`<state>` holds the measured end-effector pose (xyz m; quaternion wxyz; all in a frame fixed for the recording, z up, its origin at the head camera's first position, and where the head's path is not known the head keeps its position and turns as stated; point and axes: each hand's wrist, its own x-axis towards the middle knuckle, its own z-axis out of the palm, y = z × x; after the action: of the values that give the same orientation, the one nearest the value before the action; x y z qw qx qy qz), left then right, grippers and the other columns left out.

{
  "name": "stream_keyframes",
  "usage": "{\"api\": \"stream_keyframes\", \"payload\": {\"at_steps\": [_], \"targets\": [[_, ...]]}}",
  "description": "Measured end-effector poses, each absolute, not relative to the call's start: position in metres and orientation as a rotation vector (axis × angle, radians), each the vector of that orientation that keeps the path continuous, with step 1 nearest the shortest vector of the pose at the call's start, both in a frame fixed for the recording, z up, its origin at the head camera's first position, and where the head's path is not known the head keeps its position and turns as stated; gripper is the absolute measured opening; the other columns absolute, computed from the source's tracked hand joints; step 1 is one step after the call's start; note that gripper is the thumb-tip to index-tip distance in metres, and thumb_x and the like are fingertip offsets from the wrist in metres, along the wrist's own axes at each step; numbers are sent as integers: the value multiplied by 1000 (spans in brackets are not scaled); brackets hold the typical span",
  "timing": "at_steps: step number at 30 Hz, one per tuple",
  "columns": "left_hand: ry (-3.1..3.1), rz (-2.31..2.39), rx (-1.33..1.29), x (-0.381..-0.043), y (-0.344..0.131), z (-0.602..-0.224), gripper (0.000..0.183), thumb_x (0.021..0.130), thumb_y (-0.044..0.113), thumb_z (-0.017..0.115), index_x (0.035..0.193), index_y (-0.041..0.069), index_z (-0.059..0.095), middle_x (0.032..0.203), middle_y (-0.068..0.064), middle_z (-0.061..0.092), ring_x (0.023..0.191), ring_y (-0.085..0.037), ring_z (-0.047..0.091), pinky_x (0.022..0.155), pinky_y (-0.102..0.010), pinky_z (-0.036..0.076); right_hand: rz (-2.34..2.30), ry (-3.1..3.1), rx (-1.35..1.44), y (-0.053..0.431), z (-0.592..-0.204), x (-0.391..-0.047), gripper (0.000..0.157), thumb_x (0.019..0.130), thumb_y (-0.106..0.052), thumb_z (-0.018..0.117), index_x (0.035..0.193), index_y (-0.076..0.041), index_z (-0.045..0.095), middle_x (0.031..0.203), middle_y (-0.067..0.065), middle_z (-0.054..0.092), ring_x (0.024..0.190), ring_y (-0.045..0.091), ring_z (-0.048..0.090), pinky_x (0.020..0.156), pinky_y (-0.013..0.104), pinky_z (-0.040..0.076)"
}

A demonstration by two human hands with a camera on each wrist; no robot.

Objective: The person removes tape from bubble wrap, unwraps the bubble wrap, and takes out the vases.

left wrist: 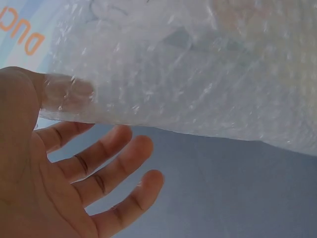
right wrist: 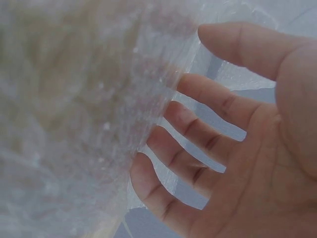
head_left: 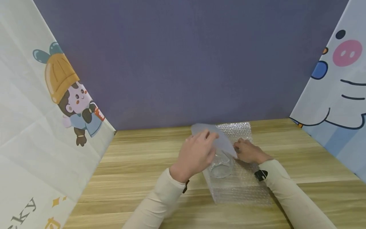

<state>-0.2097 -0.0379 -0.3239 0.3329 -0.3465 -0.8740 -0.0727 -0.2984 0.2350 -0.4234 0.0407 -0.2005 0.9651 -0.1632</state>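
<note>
A sheet of bubble wrap lies on the table, with a clear, rounded, glass-like object on it. My left hand pinches the wrap's lifted edge, raising a flap above the clear object. Through the wrap in the left wrist view the thumb shows, while the other fingers spread below the edge. On the right side of the clear object, my right hand touches the bubble wrap. Its fingertips rest against the wrap in the right wrist view, the thumb held apart from the fingers.
The wood-grain table runs back to a plain purple-grey wall. Cartoon-printed white panels stand along the left side and the right side.
</note>
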Motion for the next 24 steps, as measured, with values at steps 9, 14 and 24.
{"api": "stream_keyframes", "payload": {"at_steps": [9,14,24], "targets": [[-2423,-276,-895,-212,-49,-314,53,85,10,65,136,21,60,121,-3,64,75,-13,62,46,-23,42,-543,2944,-609,234,-421,-296,25,99,-25,66,118,-8,67,105,6,57,96,26,50,71,45,50],[-2511,-300,-881,-213,-56,-312,58,86,9,61,142,22,56,129,-5,62,90,-17,67,48,-27,46,-565,2926,-615,235,-421,-295,27,99,-24,65,120,-8,67,107,6,58,96,26,50,72,45,51],[-2609,-349,-859,-216,-71,-304,68,84,4,57,149,24,51,133,-3,62,112,-22,67,60,-36,56,-553,2944,-607,235,-422,-295,29,97,-25,67,120,-8,67,108,6,58,97,26,50,73,46,51]]}}
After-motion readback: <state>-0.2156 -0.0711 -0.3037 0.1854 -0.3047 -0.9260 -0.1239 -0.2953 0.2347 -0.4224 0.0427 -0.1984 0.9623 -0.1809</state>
